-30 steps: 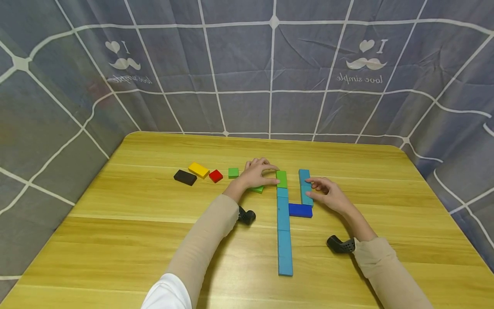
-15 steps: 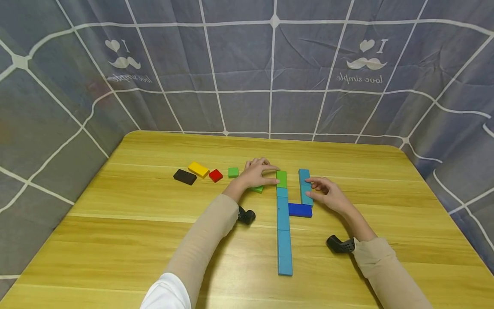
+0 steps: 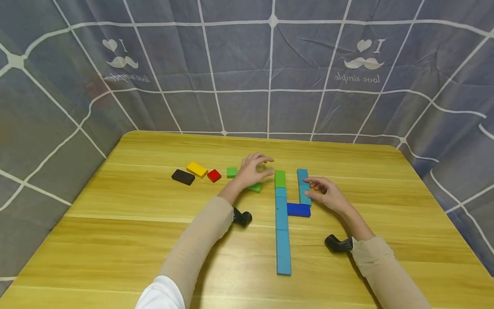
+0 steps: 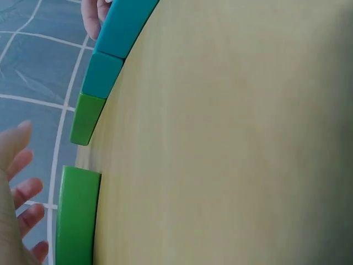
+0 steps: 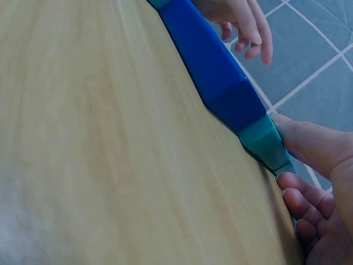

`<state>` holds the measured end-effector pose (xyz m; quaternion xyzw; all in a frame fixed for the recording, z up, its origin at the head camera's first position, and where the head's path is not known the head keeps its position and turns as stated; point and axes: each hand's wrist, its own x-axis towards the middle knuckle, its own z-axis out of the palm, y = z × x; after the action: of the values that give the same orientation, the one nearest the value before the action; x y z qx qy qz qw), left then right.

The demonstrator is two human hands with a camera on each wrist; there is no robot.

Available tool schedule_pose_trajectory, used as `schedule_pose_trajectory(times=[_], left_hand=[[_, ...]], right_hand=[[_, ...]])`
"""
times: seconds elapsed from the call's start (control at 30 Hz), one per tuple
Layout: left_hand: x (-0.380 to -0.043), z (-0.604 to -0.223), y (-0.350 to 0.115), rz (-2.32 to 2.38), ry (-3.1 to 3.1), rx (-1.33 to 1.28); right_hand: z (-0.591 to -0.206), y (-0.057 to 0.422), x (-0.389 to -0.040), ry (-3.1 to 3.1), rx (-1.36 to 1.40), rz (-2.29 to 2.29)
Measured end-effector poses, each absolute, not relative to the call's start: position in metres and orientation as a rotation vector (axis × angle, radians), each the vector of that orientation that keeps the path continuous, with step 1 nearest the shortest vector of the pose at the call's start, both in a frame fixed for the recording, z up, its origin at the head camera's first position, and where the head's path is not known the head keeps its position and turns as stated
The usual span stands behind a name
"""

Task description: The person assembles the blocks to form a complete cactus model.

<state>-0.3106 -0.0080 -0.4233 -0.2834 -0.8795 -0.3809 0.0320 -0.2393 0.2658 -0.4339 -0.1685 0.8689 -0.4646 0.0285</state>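
My left hand [image 3: 250, 171] hovers with thumb and fingers apart, just left of a green block [image 3: 280, 179]. This block caps a column of light blue blocks [image 3: 283, 251] running toward me. Below the hand lies another green block [image 3: 254, 187], partly covered by it; the left wrist view shows its side [image 4: 79, 215] beside the spread fingers. My right hand [image 3: 328, 194] touches two light blue blocks [image 3: 303, 175] laid end to end, thumb and index fingertips at their right side. A dark blue block [image 3: 299, 210] bridges these and the column.
To the left on the wooden table [image 3: 127, 240] lie a small green block [image 3: 231, 172], a red block [image 3: 214, 175], a yellow block [image 3: 197, 169] and a black block [image 3: 183, 177]. A grey patterned curtain [image 3: 243, 64] stands behind the table's far edge.
My left hand has let go of the green block at the column's top and drawn slightly left and away. The right hand stays at the light blue blocks.
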Motion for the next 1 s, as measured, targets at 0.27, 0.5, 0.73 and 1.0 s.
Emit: schedule_pose_trajectory(times=[0.27, 0.5, 0.73, 1.0], left_hand=[[-0.29, -0.425, -0.015, -1.189, -2.588, -0.561], [-0.251, -0.433, -0.021, -1.134, -2.559, -0.322], [-0.227, -0.44, -0.029, -1.159, -2.579, -0.181], [-0.221, -0.445, -0.029, -1.018, -2.613, -0.181]], right_hand=[[-0.438, 0.267, -0.239, 2.675, -0.514, -1.423], [-0.438, 0.266, -0.239, 2.674, -0.504, -1.425], [-0.436, 0.265, -0.239, 2.665, -0.495, -1.425], [-0.407, 0.252, -0.224, 2.662, -0.468, -1.406]])
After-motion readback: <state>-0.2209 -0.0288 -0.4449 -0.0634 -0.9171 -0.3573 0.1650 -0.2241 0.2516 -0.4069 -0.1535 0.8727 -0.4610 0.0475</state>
